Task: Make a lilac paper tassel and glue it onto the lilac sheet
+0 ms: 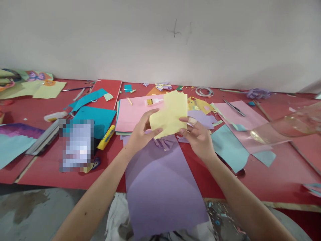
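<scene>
A piece of pale yellow paper (170, 113) is held up between both hands above the table. My left hand (140, 134) pinches its left edge, thumb in front. At the lower right edge, my right hand (199, 137) grips it between thumb and fingers; one finger has a whitish wrap on it. Under the hands a large purple sheet (163, 187) hangs over the table's front edge. Cut purple strips (165, 143) lie at its far end. Behind the yellow piece is a stack of pink paper (132, 117) with a small glue bottle (152, 101) on top.
On the red table (105, 174), a blurred-out screen (77, 145), a yellow glue stick (106, 137) and teal paper (97, 117) lie to the left. Light blue paper (229, 147), a pen (234, 107) and a clear bottle (288, 124) are at right. A wall (125, 40) stands behind.
</scene>
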A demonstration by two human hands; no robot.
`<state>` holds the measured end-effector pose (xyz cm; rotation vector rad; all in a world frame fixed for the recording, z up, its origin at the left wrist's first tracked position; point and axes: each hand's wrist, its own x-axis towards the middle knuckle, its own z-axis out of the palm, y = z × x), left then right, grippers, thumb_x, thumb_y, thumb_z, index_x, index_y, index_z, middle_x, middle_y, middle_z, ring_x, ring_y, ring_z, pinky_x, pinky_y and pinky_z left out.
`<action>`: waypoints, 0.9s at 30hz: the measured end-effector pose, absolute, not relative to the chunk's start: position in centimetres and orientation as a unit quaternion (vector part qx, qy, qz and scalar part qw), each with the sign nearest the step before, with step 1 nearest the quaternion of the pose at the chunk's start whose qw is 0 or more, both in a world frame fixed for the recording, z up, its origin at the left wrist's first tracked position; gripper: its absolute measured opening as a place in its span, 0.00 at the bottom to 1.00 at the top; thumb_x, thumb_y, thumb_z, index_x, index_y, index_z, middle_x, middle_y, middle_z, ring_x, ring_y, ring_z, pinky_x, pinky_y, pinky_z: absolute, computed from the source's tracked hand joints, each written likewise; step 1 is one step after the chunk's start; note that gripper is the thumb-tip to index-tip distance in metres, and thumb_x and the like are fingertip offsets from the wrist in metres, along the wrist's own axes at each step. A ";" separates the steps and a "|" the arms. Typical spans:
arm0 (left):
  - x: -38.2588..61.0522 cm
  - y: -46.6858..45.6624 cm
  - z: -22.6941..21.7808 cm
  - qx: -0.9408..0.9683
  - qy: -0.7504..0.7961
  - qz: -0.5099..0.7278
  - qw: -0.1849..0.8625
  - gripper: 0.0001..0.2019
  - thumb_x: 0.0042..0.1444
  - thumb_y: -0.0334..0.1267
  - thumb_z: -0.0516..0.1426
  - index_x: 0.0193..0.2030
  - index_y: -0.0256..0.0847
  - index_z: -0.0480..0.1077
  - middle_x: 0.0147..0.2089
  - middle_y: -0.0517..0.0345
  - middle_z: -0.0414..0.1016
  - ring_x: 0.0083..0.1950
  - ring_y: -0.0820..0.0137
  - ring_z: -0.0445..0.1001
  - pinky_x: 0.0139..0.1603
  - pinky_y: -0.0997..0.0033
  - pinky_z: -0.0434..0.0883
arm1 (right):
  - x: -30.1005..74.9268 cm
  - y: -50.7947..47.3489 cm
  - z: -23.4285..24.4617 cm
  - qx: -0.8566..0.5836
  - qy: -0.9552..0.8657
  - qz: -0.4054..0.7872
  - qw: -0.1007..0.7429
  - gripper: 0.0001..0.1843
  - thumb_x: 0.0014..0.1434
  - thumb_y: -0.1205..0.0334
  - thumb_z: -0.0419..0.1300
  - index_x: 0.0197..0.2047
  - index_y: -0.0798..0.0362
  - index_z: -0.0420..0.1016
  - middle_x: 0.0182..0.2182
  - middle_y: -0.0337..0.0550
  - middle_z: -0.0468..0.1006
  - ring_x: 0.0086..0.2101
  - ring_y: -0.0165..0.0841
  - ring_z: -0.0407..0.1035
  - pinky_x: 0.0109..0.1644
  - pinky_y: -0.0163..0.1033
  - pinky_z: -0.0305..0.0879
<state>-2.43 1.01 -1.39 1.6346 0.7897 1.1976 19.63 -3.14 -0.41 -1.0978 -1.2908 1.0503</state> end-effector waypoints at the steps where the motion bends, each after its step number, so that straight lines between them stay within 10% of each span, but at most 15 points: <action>1: -2.4 1.0 -1.5 0.673 0.332 0.485 0.448 0.26 0.60 0.43 0.64 0.64 0.49 0.65 0.67 0.51 0.69 0.59 0.61 0.76 0.51 0.66 0.78 | 19.4 -3.3 -0.3 -0.456 -0.553 0.442 0.540 0.20 0.58 0.49 0.70 0.52 0.46 0.76 0.45 0.44 0.83 0.42 0.40 0.81 0.49 0.47 0.80; 9: -3.4 1.9 -1.6 0.605 0.441 0.554 0.363 0.24 0.57 0.34 0.62 0.61 0.47 0.68 0.56 0.54 0.76 0.50 0.64 0.78 0.43 0.69 0.77 | 21.0 -3.1 0.3 -0.548 -0.576 0.309 0.522 0.11 0.66 0.52 0.61 0.44 0.49 0.81 0.34 0.41 0.83 0.30 0.34 0.78 0.39 0.42 0.77; 18: -3.5 1.8 -1.1 0.576 0.525 0.520 0.350 0.17 0.59 0.33 0.56 0.55 0.47 0.73 0.48 0.59 0.78 0.33 0.72 0.72 0.33 0.72 0.71 | 24.3 -2.9 0.9 -0.570 -0.767 0.121 0.267 0.07 0.65 0.57 0.64 0.37 0.49 0.80 0.34 0.41 0.82 0.34 0.38 0.75 0.38 0.41 0.67; 27: -4.0 2.6 -2.3 0.644 0.546 0.487 0.223 0.20 0.58 0.29 0.56 0.58 0.44 0.70 0.61 0.50 0.73 0.61 0.58 0.72 0.57 0.57 0.73 | 24.9 -3.3 0.4 -0.523 -0.839 0.091 0.117 0.10 0.69 0.63 0.56 0.47 0.50 0.78 0.40 0.46 0.79 0.43 0.42 0.76 0.43 0.43 0.69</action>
